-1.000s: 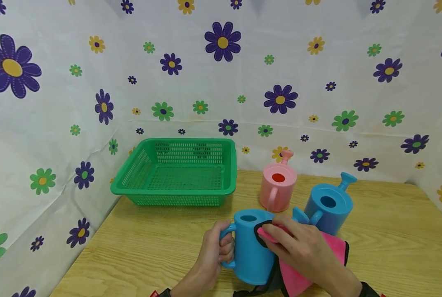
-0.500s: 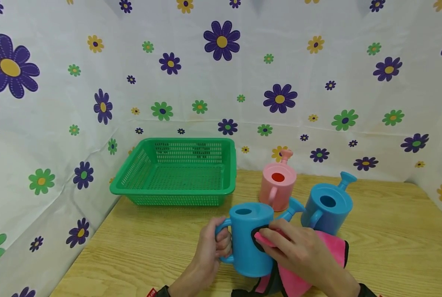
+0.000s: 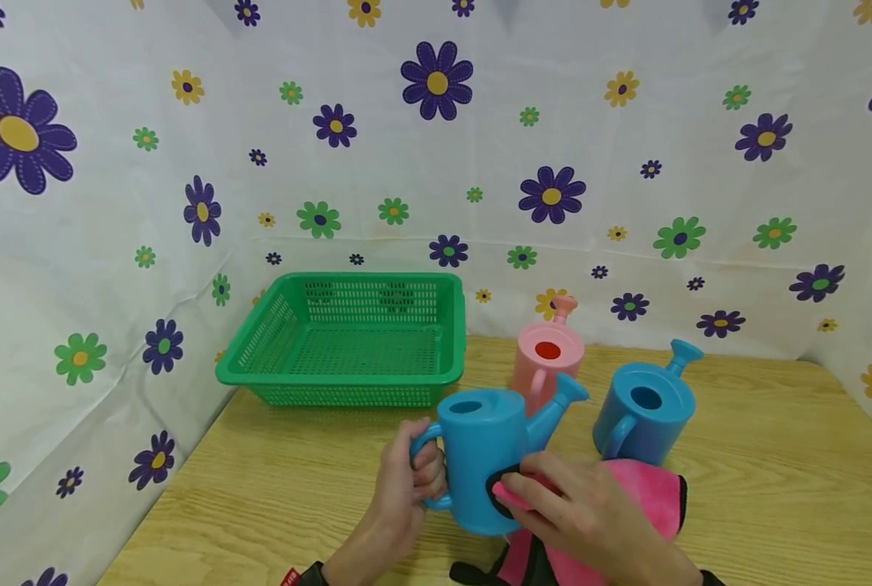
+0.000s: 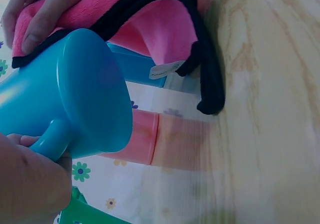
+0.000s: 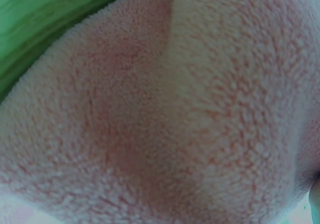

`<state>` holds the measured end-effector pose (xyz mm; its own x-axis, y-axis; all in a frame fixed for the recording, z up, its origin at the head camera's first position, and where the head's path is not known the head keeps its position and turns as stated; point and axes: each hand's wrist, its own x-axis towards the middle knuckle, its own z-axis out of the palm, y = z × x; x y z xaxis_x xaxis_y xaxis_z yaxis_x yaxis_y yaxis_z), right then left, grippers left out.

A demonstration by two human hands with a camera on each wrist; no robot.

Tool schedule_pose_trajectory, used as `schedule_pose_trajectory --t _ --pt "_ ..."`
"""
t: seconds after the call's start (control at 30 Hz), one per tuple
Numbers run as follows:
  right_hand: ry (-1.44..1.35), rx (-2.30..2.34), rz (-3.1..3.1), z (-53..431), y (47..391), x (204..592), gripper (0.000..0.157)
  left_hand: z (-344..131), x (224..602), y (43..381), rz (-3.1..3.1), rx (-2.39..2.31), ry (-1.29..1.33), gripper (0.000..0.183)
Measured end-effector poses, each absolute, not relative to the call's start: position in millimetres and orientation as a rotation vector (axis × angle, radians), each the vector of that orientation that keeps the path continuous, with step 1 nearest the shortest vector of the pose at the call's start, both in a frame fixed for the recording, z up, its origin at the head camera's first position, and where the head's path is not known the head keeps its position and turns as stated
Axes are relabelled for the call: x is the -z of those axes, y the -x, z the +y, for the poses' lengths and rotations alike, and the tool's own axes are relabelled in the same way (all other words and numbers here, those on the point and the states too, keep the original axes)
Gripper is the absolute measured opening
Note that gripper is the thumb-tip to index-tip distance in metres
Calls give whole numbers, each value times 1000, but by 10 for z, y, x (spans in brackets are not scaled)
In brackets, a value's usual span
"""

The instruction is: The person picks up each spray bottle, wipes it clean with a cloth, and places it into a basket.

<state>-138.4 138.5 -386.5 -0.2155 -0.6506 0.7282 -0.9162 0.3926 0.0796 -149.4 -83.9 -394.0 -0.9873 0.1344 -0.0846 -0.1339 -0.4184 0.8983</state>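
My left hand (image 3: 406,476) grips the handle of a blue toy watering can (image 3: 479,456), its spout pointing right. In the left wrist view the can's base (image 4: 95,94) is lifted off the table. My right hand (image 3: 582,505) pinches a pink cloth with black edging (image 3: 648,492) and presses it against the can's lower side. The rest of the cloth hangs below the hand toward the table, a white tag (image 4: 165,70) showing in the left wrist view. Pink fleece (image 5: 150,109) fills nearly all of the right wrist view.
A green plastic basket (image 3: 340,379) stands at the back left of the wooden table (image 3: 260,488). Behind the held can is a pink watering can (image 3: 549,338). Another blue watering can (image 3: 644,415) stands to the right. A flowered white curtain (image 3: 377,171) encloses the back and sides.
The held watering can has risen and moved left, its spout coming into fuller view. My right hand has slid the cloth from near the top of the can down to its lower side.
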Motion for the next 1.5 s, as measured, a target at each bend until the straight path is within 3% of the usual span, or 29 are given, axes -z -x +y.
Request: schedule_pose_trajectory --t 1.5 --pt "-1355 -571 -2033 1401 1309 3949 33 -977 3890 1488 1509 -2571 15 49"
